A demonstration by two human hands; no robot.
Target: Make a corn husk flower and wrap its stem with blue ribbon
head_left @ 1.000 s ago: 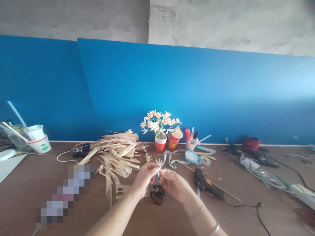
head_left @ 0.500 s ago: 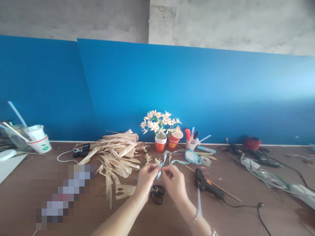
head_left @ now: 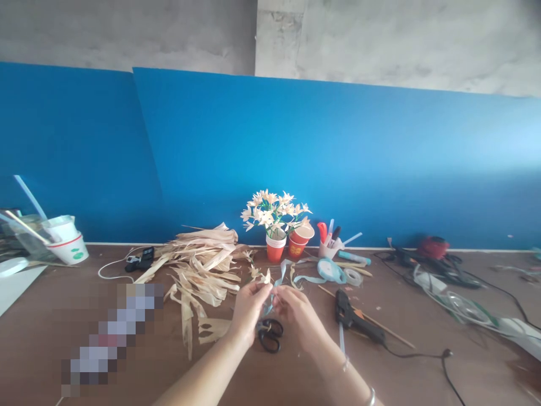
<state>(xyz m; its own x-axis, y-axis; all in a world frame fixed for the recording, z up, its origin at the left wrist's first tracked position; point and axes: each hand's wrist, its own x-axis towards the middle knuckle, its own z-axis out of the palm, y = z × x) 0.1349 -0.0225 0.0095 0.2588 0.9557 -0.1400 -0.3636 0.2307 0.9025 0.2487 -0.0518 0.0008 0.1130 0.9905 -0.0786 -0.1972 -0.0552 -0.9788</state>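
A: Far left?
B: White cup point(head_left: 71, 251), red band, leaf mark; a smaller white container point(head_left: 61, 226) nested in it. Clear vessel point(head_left: 34, 246) behind. Sticks point(head_left: 29, 196) lean there; can't tell which holds them.
A: Centre, hands?
B: Left hand point(head_left: 247, 313): thumb and fingers pinched on a small cream flower point(head_left: 266, 277), petals showing above the grip. Beyond, upright orange cup point(head_left: 275, 254), blossoms point(head_left: 264, 216) on green stems in it. Right hand point(head_left: 299, 313): fingertips curled in beside the left's; can't tell whether they grip anything.
A: Rightward?
B: Tilted orange cup point(head_left: 296, 248), contents unclear. Then pen cup point(head_left: 328, 250): red-handled tool point(head_left: 322, 231), dark pen point(head_left: 336, 232) upright inside.
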